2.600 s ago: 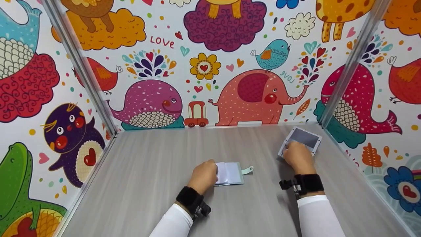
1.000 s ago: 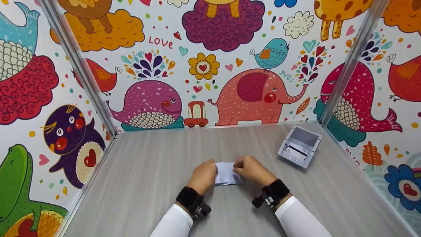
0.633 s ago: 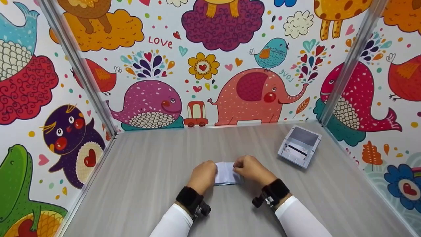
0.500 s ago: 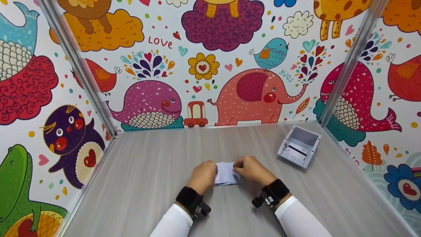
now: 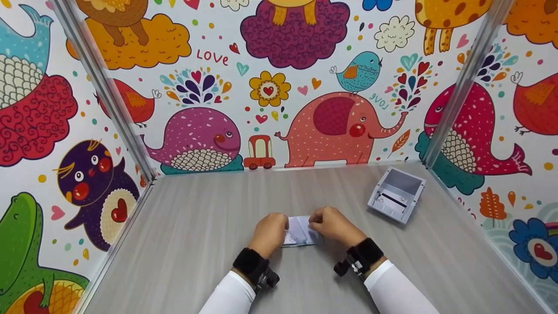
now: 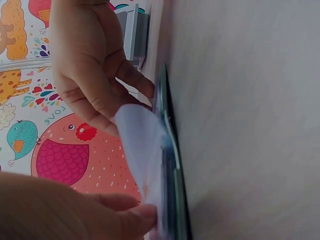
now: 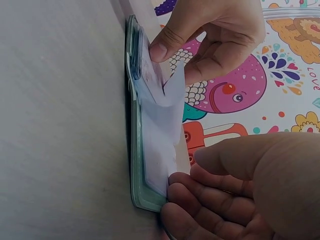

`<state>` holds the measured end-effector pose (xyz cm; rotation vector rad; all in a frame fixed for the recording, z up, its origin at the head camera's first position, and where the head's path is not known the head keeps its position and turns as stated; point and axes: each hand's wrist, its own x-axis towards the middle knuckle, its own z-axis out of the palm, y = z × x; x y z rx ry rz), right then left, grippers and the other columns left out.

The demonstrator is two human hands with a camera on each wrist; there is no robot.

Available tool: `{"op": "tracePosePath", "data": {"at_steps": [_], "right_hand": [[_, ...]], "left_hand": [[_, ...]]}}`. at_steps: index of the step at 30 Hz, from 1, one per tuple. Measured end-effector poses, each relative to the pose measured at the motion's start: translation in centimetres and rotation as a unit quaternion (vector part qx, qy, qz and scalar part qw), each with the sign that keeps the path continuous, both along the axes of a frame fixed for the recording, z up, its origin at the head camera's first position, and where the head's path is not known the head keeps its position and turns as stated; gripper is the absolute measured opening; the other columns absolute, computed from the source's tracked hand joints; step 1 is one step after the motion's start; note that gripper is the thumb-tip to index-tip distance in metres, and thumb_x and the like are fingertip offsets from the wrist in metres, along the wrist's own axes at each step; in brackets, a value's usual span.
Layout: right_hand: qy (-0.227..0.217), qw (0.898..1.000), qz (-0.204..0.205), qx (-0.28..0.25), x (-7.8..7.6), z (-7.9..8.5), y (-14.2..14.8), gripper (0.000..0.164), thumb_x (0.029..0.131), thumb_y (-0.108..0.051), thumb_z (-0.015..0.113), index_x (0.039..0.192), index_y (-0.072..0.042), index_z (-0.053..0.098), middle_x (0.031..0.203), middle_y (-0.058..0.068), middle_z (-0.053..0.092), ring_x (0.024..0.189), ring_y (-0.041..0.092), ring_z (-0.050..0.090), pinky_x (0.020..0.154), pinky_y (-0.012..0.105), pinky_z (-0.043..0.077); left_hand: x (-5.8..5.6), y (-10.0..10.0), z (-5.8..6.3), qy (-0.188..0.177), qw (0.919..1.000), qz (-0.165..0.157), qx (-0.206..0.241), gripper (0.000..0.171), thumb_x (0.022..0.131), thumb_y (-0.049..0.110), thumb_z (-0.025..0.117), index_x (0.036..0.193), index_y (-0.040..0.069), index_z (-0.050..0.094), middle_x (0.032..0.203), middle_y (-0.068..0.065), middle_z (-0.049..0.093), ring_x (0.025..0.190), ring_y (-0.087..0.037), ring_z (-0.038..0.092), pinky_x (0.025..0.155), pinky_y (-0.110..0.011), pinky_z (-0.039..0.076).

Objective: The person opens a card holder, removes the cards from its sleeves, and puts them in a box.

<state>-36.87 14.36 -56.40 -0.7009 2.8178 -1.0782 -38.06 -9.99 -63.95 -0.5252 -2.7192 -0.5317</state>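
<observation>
A pale green card holder lies spread open on the table, with leaves of clear plastic sleeves inside. My left hand is at its left side, the thumb on the sleeves and a finger behind a lifted leaf. That translucent leaf stands curled up from the middle. At the right edge is my right hand, its fingertips touching the holder and its thumb held apart from them. The right hand hides the holder's strap in the head view.
A grey open box stands at the back right of the table, with a white card bearing a black stripe inside. Patterned panels with metal corner posts enclose the back and sides of the table.
My right hand has come from the grey box to the card holder's right edge. Within the last half second a sleeve leaf has shifted, showing a patterned surface near my left hand.
</observation>
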Motion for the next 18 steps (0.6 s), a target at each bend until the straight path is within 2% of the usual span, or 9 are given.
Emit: {"op": "tracePosePath", "data": {"at_steps": [2,4,8,14,15,17,18], "right_hand": [[-0.001,1.000,-0.001,0.001,0.0,0.0,0.0,0.004,0.099,-0.008,0.082,0.099,-0.006,0.085,0.093,0.004,0.083,0.083,0.010,0.067,0.078,0.033,0.060],[0.000,1.000,0.000,0.002,0.0,0.0,0.0,0.005,0.099,-0.008,0.082,0.100,-0.005,0.085,0.093,0.005,0.083,0.083,0.011,0.068,0.078,0.035,0.061],[0.000,1.000,-0.003,0.004,0.1,0.1,-0.2,0.005,0.099,-0.007,0.082,0.101,-0.004,0.085,0.094,0.006,0.083,0.084,0.013,0.069,0.080,0.038,0.062],[0.018,1.000,-0.011,0.017,0.8,0.5,-1.1,0.007,0.098,-0.008,0.082,0.102,-0.003,0.086,0.093,0.006,0.082,0.083,0.013,0.068,0.080,0.041,0.064],[0.024,0.999,-0.011,0.019,1.0,0.6,-1.3,0.008,0.098,-0.008,0.082,0.102,-0.003,0.086,0.092,0.006,0.082,0.082,0.013,0.068,0.079,0.040,0.063],[0.038,0.999,-0.007,0.015,1.5,0.8,-1.9,0.008,0.098,-0.010,0.083,0.101,-0.002,0.085,0.090,0.007,0.081,0.080,0.015,0.069,0.076,0.039,0.063],[0.046,0.999,-0.003,0.012,1.7,0.9,-2.2,0.009,0.098,-0.010,0.083,0.101,-0.002,0.084,0.090,0.008,0.081,0.080,0.016,0.070,0.075,0.039,0.063]], "left_hand": [[-0.7,-0.2,-1.0,-0.009,1.0000,0.000,-0.004,0.017,0.083,0.004,0.077,0.084,0.020,0.083,0.087,-0.001,0.082,0.080,-0.022,0.076,0.072,-0.038,0.061],[-1.4,-0.3,-1.9,0.000,0.9999,0.004,-0.017,0.016,0.083,0.008,0.079,0.083,0.023,0.083,0.086,0.002,0.081,0.078,-0.020,0.075,0.070,-0.036,0.059],[-1.6,-0.3,-2.2,0.000,0.9994,0.011,-0.032,0.015,0.083,0.011,0.081,0.082,0.026,0.083,0.086,0.004,0.081,0.078,-0.019,0.075,0.069,-0.035,0.060],[-1.5,-0.2,-1.7,-0.030,0.9994,0.010,-0.015,0.016,0.084,0.008,0.080,0.081,0.023,0.083,0.086,0.001,0.082,0.077,-0.022,0.075,0.069,-0.037,0.059],[-0.7,-0.1,-0.7,-0.027,0.9994,0.009,-0.020,0.015,0.084,0.006,0.080,0.082,0.021,0.083,0.087,-0.001,0.082,0.079,-0.023,0.075,0.070,-0.038,0.060],[-0.4,-0.1,-0.3,-0.017,0.9997,0.006,-0.017,0.015,0.082,0.007,0.080,0.080,0.021,0.083,0.084,-0.001,0.081,0.074,-0.022,0.073,0.067,-0.040,0.058],[0.1,0.0,0.4,-0.018,0.9997,0.003,-0.016,0.014,0.083,0.006,0.080,0.079,0.019,0.083,0.083,-0.002,0.081,0.073,-0.023,0.073,0.066,-0.042,0.058]]}}
